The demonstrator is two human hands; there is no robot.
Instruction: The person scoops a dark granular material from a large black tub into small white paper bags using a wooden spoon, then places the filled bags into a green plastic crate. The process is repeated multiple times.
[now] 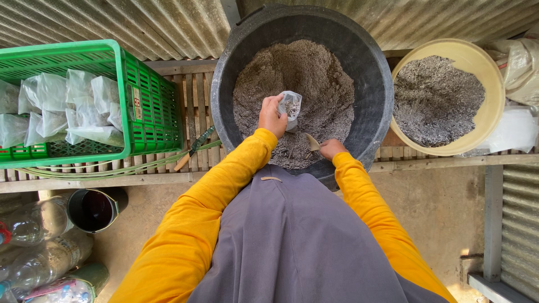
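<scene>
My left hand (272, 115) holds a small clear plastic bag (291, 106), partly filled with soil, upright over the big black tub (370, 73). The tub holds a mound of grey-brown soil (303, 73). My right hand (332, 148) grips a small scoop (312, 142) whose tip rests in the soil just below the bag, near the tub's front rim. Both arms are in yellow sleeves over a grey apron.
A green plastic crate (151, 106) with several filled clear bags (73, 106) stands left on the slatted wooden bench. A cream basin (494, 84) of grey gritty material sits right. Pruning shears (196, 147) lie between crate and tub. Bottles and a dark can (95, 209) stand on the floor at lower left.
</scene>
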